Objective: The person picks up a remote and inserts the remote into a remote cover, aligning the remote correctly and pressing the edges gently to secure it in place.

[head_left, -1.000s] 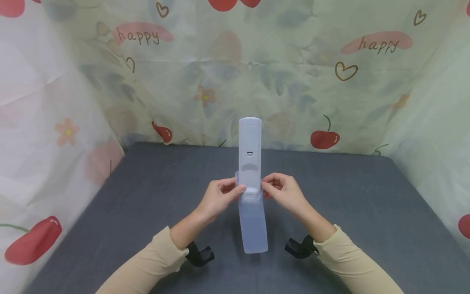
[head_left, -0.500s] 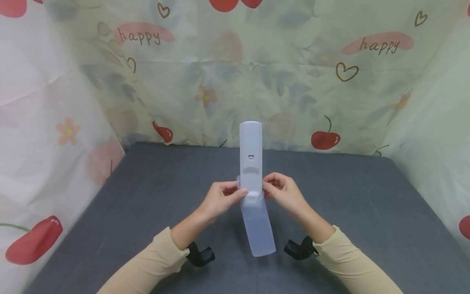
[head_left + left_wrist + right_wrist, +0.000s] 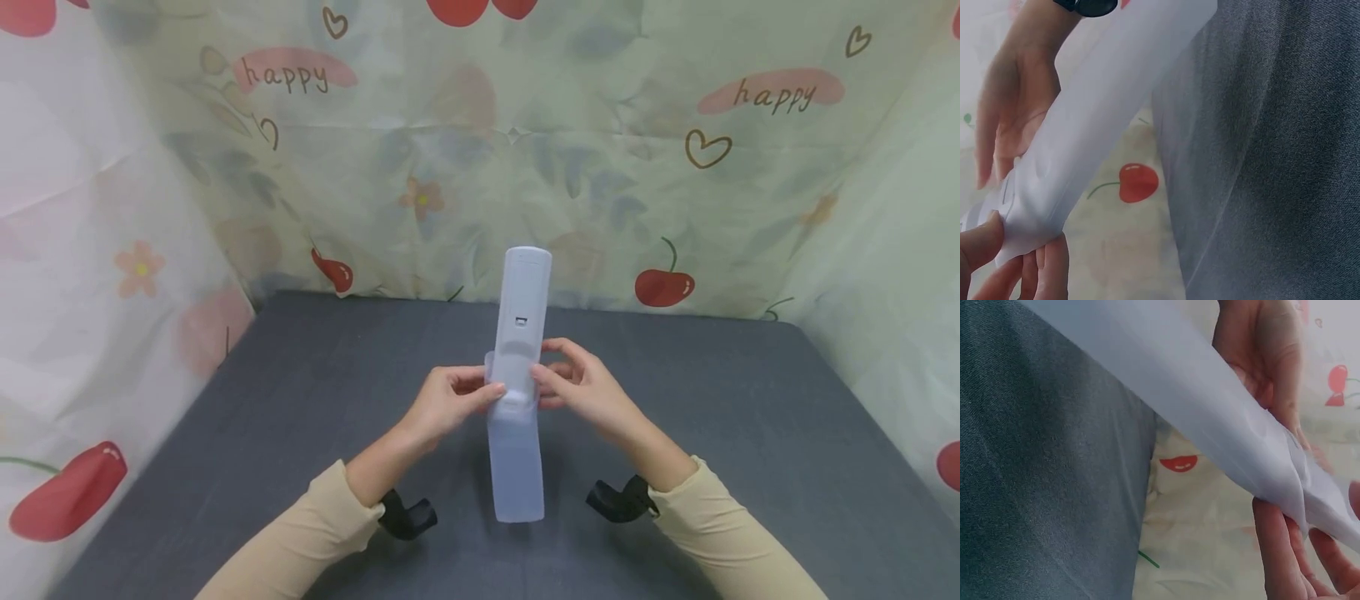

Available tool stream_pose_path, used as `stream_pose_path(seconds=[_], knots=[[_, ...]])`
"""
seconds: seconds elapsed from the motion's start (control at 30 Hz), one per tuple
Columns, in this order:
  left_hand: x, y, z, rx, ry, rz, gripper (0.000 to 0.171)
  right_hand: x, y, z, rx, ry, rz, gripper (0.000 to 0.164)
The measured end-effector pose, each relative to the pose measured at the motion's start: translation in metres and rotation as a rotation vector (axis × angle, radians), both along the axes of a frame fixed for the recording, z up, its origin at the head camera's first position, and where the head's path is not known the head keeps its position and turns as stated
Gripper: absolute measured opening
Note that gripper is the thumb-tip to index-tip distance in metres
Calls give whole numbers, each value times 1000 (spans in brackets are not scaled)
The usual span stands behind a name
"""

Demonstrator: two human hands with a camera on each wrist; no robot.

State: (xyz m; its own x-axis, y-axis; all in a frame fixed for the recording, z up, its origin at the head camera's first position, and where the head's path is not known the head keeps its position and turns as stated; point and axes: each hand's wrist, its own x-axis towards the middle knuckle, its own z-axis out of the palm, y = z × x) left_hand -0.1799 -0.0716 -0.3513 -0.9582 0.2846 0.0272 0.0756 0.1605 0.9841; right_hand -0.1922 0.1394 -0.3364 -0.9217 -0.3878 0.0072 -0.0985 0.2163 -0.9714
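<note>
A white remote control (image 3: 522, 292) stands nearly upright above the table, its back with the battery-cover latch facing me, leaning slightly right at the top. Its lower end is inside a translucent soft sleeve (image 3: 516, 475), whose long free part hangs down. My left hand (image 3: 447, 404) pinches sleeve and remote at the left edge, thumb on the back. At the right edge, my right hand (image 3: 592, 387) holds the remote with its thumb on the back and fingers behind. In the right wrist view, the right fingers (image 3: 1275, 550) touch the sleeve's edge; the sleeve (image 3: 1097, 106) crosses the left wrist view diagonally.
A dark grey table (image 3: 360, 350) lies under both hands. Patterned cloth (image 3: 420, 150) encloses it at the back and sides. Black wrist-worn mounts (image 3: 408, 517) stick out below each sleeve cuff.
The remote's top has tilted right. The sleeve's hanging end swung right, then back left. My right hand has shifted its grip, with its thumb now further onto the remote's back.
</note>
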Motion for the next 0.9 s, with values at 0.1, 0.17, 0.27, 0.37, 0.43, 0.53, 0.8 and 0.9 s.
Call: stream_pose_path(seconds=[0.1,0.17,0.27,0.37,0.43,0.53,0.8,0.9], knots=[[-1,1,-2,14,-9,-2,34,0,-1,-2,-3,17,4,44],[-1,2,-4,24,-27,8,34,0,-2,-3,-5,27,-6,42],[-2,2,-6,47,-56,26,35,0,-3,-4,-5,38,-31,40],[-2,1,-6,69,-72,53,40,0,-3,-4,1,53,-71,39],[-1,-1,-6,75,-70,61,43,-1,-2,-3,6,63,-97,39],[-1,-3,-8,65,-89,54,40,-1,0,-3,7,70,-123,39],[-2,-1,-12,57,-135,70,27,-2,2,0,-4,64,-83,42],[-1,1,-11,66,-126,87,25,-2,4,1,-3,59,-59,43]])
